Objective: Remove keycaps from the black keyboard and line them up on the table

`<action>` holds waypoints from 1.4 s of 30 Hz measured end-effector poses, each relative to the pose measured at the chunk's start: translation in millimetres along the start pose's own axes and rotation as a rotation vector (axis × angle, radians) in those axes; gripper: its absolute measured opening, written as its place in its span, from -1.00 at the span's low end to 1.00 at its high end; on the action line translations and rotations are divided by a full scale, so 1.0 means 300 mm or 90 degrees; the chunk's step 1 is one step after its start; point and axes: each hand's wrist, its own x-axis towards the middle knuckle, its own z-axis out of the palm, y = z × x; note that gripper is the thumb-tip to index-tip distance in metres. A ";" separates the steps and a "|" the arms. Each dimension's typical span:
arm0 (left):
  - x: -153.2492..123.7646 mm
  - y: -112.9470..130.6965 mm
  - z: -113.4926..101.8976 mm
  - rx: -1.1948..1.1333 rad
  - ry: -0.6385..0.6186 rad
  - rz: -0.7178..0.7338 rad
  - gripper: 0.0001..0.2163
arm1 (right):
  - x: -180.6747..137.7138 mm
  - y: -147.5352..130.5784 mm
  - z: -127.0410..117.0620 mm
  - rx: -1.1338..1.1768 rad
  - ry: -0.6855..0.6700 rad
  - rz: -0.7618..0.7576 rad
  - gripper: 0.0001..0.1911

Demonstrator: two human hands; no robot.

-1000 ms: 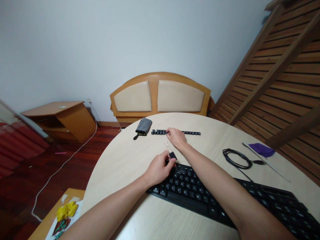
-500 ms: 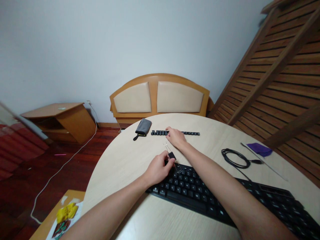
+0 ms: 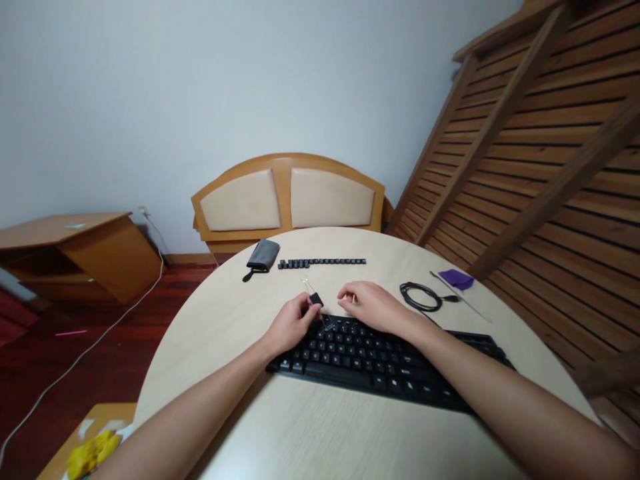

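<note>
My left hand (image 3: 291, 326) pinches a black binder clip (image 3: 316, 300) by its body, with the wire handles sticking up, at the far left corner of a black keyboard (image 3: 380, 363). My right hand (image 3: 371, 307) rests palm down on the keyboard's far edge just right of the clip, its fingers loosely bent with nothing visible in them. Farther back on the round table (image 3: 240, 313) lies a straight row of several loose black keycaps (image 3: 323, 263).
A grey pouch (image 3: 263, 255) lies left of the keycap row. A coiled black cable (image 3: 420, 297), a thin rod (image 3: 463, 298) and a purple cloth (image 3: 456, 279) sit at the right. Behind the table are a padded headboard (image 3: 287, 197), slatted wooden frames (image 3: 540, 153) and a low cabinet (image 3: 95, 250).
My right hand has drawn back from the keycap row to the keyboard's far edge beside the clip. My left hand still holds the binder clip. The view has shifted right.
</note>
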 end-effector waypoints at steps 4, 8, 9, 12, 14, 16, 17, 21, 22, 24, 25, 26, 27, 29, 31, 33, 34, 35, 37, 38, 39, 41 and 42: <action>0.002 0.016 -0.008 0.010 -0.022 0.014 -0.76 | -0.094 0.006 0.046 0.046 0.014 -0.050 -0.80; 0.001 0.027 -0.010 0.031 -0.038 0.027 -0.74 | -0.127 0.004 0.100 0.068 0.064 -0.043 -0.85; 0.001 0.029 -0.009 0.033 -0.038 0.029 -0.74 | -0.130 0.002 0.108 0.066 0.077 -0.046 -0.85; 0.001 0.034 -0.002 0.036 -0.039 0.035 -0.74 | -0.135 -0.002 0.116 0.060 0.091 -0.065 -0.86; 0.001 0.035 0.003 0.036 -0.041 0.037 -0.73 | -0.138 -0.004 0.113 0.063 0.091 -0.078 -0.85; 0.002 0.033 0.007 0.035 -0.040 0.037 -0.72 | -0.141 -0.005 0.109 0.064 0.088 -0.089 -0.86; 0.003 0.031 0.009 0.037 -0.038 0.037 -0.72 | -0.143 -0.005 0.108 0.062 0.088 -0.092 -0.86; 0.000 0.028 0.009 0.054 -0.035 0.043 -0.71 | -0.147 -0.005 0.107 0.060 0.088 -0.100 -0.86; -0.002 0.030 0.008 0.064 -0.039 0.048 -0.71 | -0.146 -0.004 0.108 0.061 0.088 -0.102 -0.86; -0.008 0.036 0.008 0.098 -0.059 0.066 -0.72 | -0.145 -0.002 0.109 0.063 0.085 -0.108 -0.86; -0.012 0.041 0.009 0.120 -0.068 0.078 -0.73 | -0.145 -0.002 0.109 0.063 0.082 -0.111 -0.86; -0.016 0.045 0.011 0.143 -0.075 0.090 -0.73 | -0.145 -0.002 0.108 0.062 0.079 -0.115 -0.86; -0.020 0.050 0.013 0.166 -0.079 0.104 -0.74 | -0.145 -0.002 0.107 0.062 0.076 -0.118 -0.86; -0.028 0.058 0.020 0.202 -0.080 0.130 -0.75 | -0.146 -0.005 0.104 0.059 0.073 -0.123 -0.85; -0.035 0.062 0.026 0.236 -0.077 0.145 -0.75 | -0.148 -0.011 0.101 0.055 0.070 -0.122 -0.85; -0.038 0.063 0.029 0.259 -0.069 0.142 -0.75 | -0.152 -0.017 0.098 0.051 0.066 -0.118 -0.85; -0.038 0.063 0.029 0.259 -0.062 0.133 -0.75 | -0.153 -0.019 0.098 0.050 0.065 -0.115 -0.85; -0.037 0.061 0.028 0.249 -0.056 0.120 -0.75 | -0.155 -0.022 0.099 0.051 0.065 -0.111 -0.85; -0.033 0.059 0.026 0.201 -0.048 0.092 -0.75 | -0.155 -0.024 0.103 0.057 0.067 -0.101 -0.84; -0.030 0.057 0.025 0.173 -0.046 0.079 -0.75 | -0.154 -0.025 0.106 0.062 0.068 -0.094 -0.84; -0.027 0.056 0.024 0.149 -0.045 0.068 -0.75 | -0.152 -0.025 0.108 0.065 0.069 -0.088 -0.84; -0.021 0.052 0.024 0.117 -0.048 0.055 -0.75 | -0.145 -0.025 0.114 0.070 0.068 -0.078 -0.86; -0.019 0.050 0.024 0.108 -0.049 0.051 -0.75 | -0.142 -0.025 0.117 0.070 0.067 -0.074 -0.87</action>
